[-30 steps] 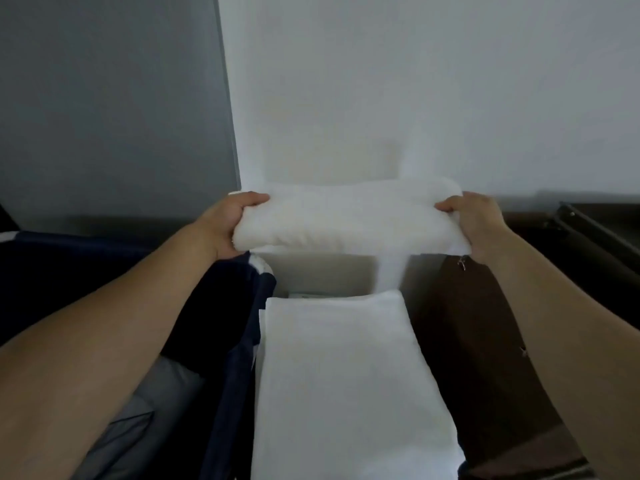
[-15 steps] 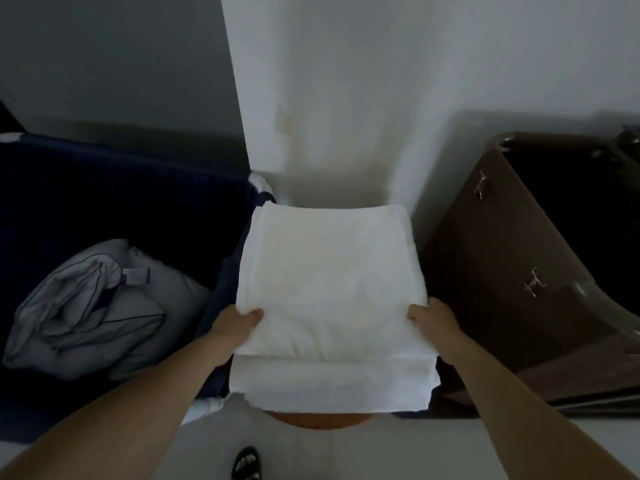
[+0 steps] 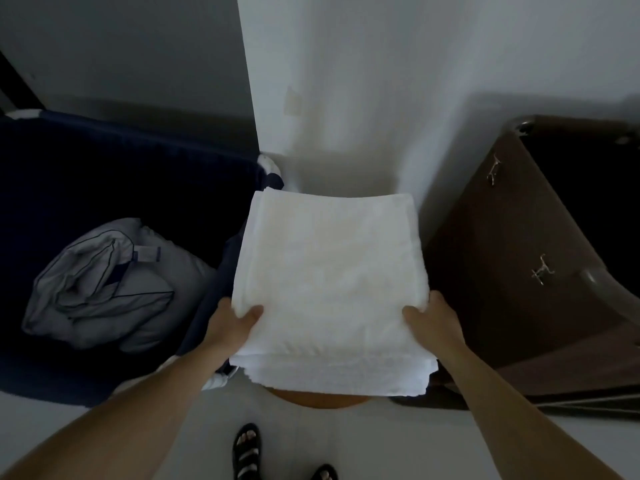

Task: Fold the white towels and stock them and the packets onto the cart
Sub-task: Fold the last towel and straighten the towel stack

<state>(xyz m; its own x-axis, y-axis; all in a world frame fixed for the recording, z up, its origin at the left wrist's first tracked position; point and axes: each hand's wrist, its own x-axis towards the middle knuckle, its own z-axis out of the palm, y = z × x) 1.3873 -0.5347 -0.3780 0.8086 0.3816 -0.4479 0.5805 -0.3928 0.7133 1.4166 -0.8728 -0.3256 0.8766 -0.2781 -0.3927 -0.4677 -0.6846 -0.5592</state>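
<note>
A folded white towel (image 3: pixel 329 265) lies flat on top of another folded white towel (image 3: pixel 339 375), whose near edge sticks out below it. The stack rests on an orange round surface (image 3: pixel 318 400), mostly hidden. My left hand (image 3: pixel 232 323) grips the top towel's near left corner, thumb on top. My right hand (image 3: pixel 431 318) grips its near right corner, thumb on top too. No packets are in sight.
A dark blue fabric bin (image 3: pixel 114 188) on the left holds crumpled grey-white linen (image 3: pixel 104 289). A brown cabinet (image 3: pixel 512 271) with metal handles stands on the right. A white wall corner (image 3: pixel 346 98) is behind the stack. Sandalled feet (image 3: pixel 247 452) stand on the pale floor.
Both hands brought the folded towel down from chest height onto the lower towel and still hold its near corners. My view tipped downward, showing the bin's linen and the feet.
</note>
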